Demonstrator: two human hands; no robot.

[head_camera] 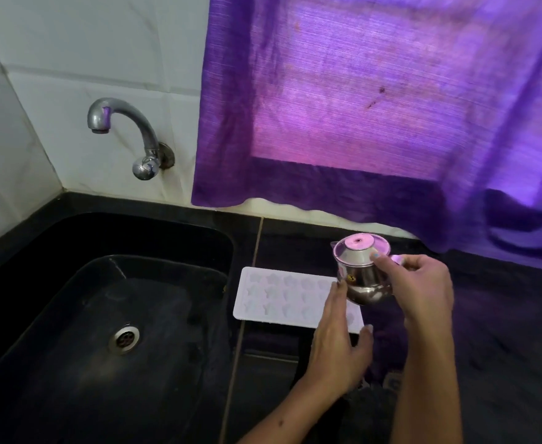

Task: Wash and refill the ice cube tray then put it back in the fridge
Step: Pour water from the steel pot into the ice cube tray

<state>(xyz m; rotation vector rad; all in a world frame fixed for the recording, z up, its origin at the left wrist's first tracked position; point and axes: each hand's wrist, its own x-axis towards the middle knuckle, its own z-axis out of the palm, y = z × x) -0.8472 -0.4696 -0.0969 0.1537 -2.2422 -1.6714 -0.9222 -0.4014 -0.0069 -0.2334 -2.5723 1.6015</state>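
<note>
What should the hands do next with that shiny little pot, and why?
Probably tip the steel pot so it pours into the ice cube tray. The right hand grips the pot just above the tray's right end, the tray lies flat on the black counter beside the sink, and the left hand rests at the tray's edge, seemingly steadying it. Whether the pot holds water isn't visible.

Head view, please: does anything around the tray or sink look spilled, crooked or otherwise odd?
Nothing is spilled. The ice cube tray lies flat on the counter beside the sink. Only oddity: the purple curtain carries a dark stain.
</note>
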